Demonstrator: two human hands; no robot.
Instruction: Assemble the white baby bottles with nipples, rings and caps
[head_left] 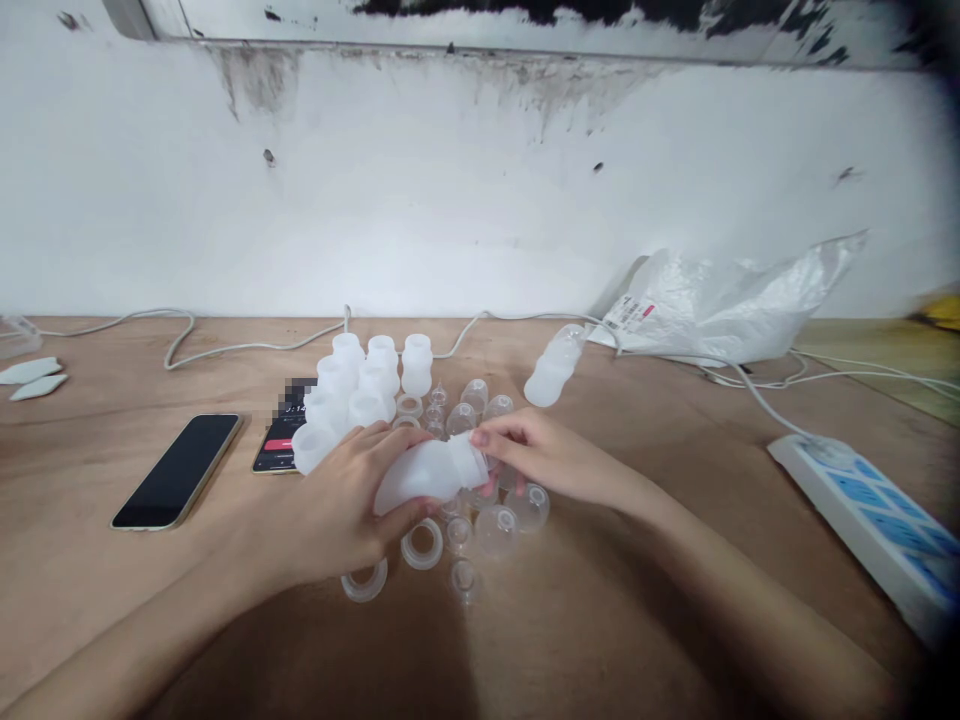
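My left hand [360, 500] is wrapped round a milky white baby bottle [424, 475], which lies tilted with its neck to the right. Thumb and fingers of my right hand [517, 450] close on the white screw ring [470, 462] at the bottle's neck. Below and around both hands lie several clear domed caps [496, 530], small clear teats [465, 577] and loose screw rings [422, 544]. Beyond my left hand several open bottle bodies [367, 375] stand upright in a cluster. Whether a teat sits inside the held ring is hidden by my right fingers.
A capped bottle [555, 365] lies on its side at the back. Left are a dark phone [178, 472] and a lit phone [274, 450] partly behind the bottles. A plastic bag [720, 300], a power strip [870, 510] and white cables [540, 317] are farther out.
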